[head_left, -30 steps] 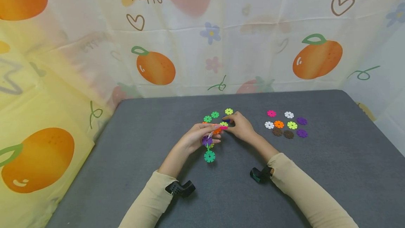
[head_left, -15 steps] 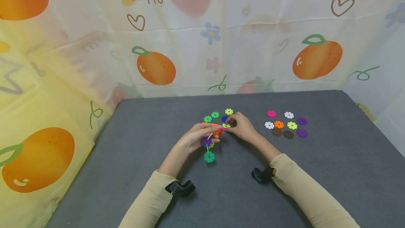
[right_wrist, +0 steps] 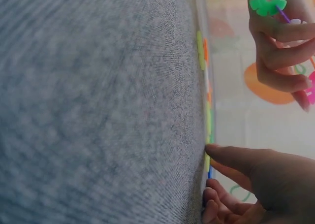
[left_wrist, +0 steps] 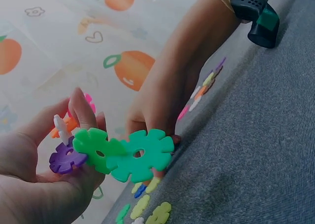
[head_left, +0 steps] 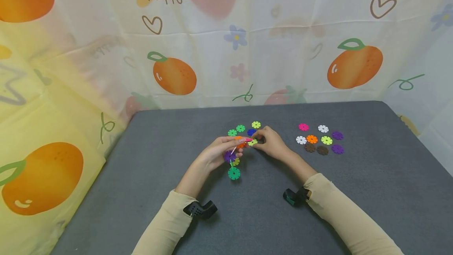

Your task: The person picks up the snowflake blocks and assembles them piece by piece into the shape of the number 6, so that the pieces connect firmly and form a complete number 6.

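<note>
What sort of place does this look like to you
Perhaps a staged recording corner: a fruit-print curtain hangs behind a grey table bearing colorful discs, and each wrist wears a camera.

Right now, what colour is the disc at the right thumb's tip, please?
The disc is yellow-green, clearest in the head view.

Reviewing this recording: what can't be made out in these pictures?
Left wrist: the orange notched plastic disc, largely hidden by the left grip and a white plastic disc.
Left wrist: the right grip, partly behind the teal-green notched plastic disc.
Right wrist: the bright pink notched plastic disc, cut off by the right edge.
Head: whether the right grip pinches the yellow-green notched plastic disc; too small.
</note>
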Demonstrator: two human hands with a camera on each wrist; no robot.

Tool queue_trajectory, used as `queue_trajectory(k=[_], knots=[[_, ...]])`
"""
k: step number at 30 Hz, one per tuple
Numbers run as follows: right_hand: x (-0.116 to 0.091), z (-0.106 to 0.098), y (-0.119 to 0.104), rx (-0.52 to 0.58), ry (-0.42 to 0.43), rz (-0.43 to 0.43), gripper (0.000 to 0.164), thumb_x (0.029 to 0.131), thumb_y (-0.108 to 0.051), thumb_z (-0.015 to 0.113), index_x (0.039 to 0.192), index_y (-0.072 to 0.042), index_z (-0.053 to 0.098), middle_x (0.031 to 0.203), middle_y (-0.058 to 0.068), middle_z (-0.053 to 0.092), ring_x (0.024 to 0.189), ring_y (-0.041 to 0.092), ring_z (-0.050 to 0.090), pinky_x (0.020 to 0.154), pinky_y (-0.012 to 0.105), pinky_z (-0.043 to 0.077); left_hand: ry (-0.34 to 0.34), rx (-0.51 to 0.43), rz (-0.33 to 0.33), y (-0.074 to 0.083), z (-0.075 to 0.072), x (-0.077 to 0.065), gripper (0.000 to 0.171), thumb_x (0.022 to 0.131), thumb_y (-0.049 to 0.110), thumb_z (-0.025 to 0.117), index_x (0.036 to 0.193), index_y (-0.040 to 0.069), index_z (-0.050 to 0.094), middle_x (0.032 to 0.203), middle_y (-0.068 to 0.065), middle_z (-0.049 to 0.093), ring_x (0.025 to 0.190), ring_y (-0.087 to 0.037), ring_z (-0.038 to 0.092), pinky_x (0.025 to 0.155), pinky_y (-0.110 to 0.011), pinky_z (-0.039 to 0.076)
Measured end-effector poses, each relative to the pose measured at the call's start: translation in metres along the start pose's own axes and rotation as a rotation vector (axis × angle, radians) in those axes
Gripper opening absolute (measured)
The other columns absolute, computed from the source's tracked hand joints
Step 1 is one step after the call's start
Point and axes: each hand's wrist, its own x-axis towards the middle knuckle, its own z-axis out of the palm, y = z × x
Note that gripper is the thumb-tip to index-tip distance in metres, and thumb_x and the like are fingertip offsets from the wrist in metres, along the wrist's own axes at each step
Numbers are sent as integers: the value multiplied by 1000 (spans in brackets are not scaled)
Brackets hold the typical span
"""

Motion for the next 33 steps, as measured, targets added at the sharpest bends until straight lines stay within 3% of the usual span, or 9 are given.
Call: queue_trajectory(k=[7,11,15,20,25,29,33], knots=[[-1,0,-1,-17,-13,-19,31,81,-18,80,106,-2,71,92,14,56,81,21,50,69,29,42,5,-7,-10,6,2,-5,35,97,15,59,124,-8,59,85,-1,66,66,-7,64,67,-20,59],[-5,-1,-2,56,5,26,29,78,-13,81,100,0,68,91,14,58,75,18,50,66,26,42,2,-16,-10,9,2,-6,36,97,16,60,124,-8,59,91,-5,70,65,-7,63,65,-19,58],[-12,-5,-3,193,29,79,22,81,-5,77,98,1,64,85,15,63,60,12,53,55,23,46,-11,-21,17,9,2,-6,40,98,17,60,127,-10,57,97,-9,71,65,-6,62,65,-18,58],[-28,-13,-14,441,-3,47,17,92,-7,66,105,4,65,73,17,66,52,13,58,51,29,53,6,-20,34,10,3,-6,38,98,20,60,123,-9,60,90,-7,71,61,-6,60,62,-17,56],[-46,-22,-29,641,62,2,24,95,-9,63,116,0,61,88,22,63,59,15,60,56,34,56,7,-14,34,11,6,-7,36,98,21,61,118,-9,62,83,-2,72,58,-5,55,56,-15,50],[-52,-23,-35,612,133,-89,32,94,-7,64,125,-6,61,89,16,62,57,22,57,53,30,53,-5,25,51,11,9,-10,35,97,20,61,116,-9,62,79,1,70,58,-6,50,53,-15,42],[-54,-22,-40,508,174,-168,23,92,-11,66,115,-10,67,80,8,64,57,31,56,51,26,49,-24,79,61,14,13,-14,30,97,22,61,111,-4,65,71,1,62,56,-8,44,53,-18,40]])
